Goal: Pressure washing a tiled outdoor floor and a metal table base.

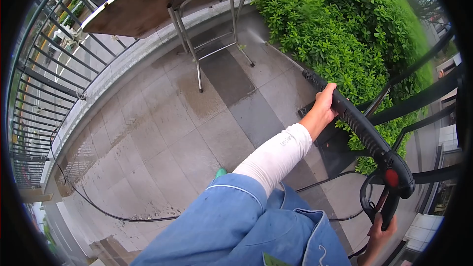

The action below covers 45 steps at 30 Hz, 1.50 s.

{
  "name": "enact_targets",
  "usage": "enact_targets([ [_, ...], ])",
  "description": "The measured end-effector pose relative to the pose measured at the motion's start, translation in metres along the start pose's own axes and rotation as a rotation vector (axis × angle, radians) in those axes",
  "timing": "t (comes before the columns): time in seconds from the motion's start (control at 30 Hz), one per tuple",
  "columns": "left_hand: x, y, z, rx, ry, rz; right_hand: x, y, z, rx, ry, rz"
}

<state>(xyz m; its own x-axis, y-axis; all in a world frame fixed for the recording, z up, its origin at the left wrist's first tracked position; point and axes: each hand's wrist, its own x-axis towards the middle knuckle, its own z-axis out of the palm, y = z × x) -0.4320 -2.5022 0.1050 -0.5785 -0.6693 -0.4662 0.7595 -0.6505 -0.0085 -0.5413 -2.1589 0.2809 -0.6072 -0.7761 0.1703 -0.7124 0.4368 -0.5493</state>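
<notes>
A black pressure washer gun (pixel 362 131) slants across the right of the head view, held in both hands. My left hand (pixel 327 104) wraps the ribbed barrel near its front. Lower down, my right hand (pixel 382 229) grips the handle below the trigger guard. From the barrel a thin metal lance (pixel 284 55) points away, beside the hedge. White spray (pixel 255 37) leaves its tip and meets the floor tiles (pixel 181 144) near the legs of a folding table (pixel 201 62). The tiles are wet in patches.
A green hedge (pixel 332 33) borders the lance on the right. Black metal bars (pixel 410 107) stand close behind the gun. The tabletop (pixel 166 3) is tipped on its side by a metal railing (pixel 70 59). A black hose (pixel 122 217) loops over the floor at left.
</notes>
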Motion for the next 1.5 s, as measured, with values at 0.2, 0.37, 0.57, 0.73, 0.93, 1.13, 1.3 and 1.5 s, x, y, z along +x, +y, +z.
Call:
enact_targets([
  [0.2,-0.046,0.018,0.016,-0.097,-0.031,0.053,-0.009,-0.016,-0.036,-0.010,0.085,-0.003],
  [0.37,-0.086,0.030,0.005,-0.134,-0.060,0.055,-0.016,-0.017,-0.064,0.054,-0.003,0.006],
  [0.57,-0.108,0.058,-0.020,-0.128,-0.058,0.134,-0.049,-0.055,-0.021,0.089,-0.074,-0.086],
  [0.73,-0.109,0.069,-0.041,-0.173,-0.110,0.181,-0.048,-0.058,-0.013,0.020,0.015,-0.097],
  [0.93,-0.107,0.064,-0.035,-0.179,-0.075,0.232,-0.024,-0.067,-0.014,0.034,-0.127,-0.159],
  [1.13,-0.123,0.052,-0.029,-0.200,-0.047,0.338,-0.007,-0.045,-0.028,0.105,-0.148,-0.202],
  [1.3,-0.123,0.047,-0.033,-0.196,-0.029,0.391,-0.001,-0.034,-0.025,0.163,-0.231,-0.244],
  [1.5,-0.126,0.024,-0.036,-0.220,0.024,0.435,0.010,-0.006,-0.032,0.208,-0.246,-0.249],
])
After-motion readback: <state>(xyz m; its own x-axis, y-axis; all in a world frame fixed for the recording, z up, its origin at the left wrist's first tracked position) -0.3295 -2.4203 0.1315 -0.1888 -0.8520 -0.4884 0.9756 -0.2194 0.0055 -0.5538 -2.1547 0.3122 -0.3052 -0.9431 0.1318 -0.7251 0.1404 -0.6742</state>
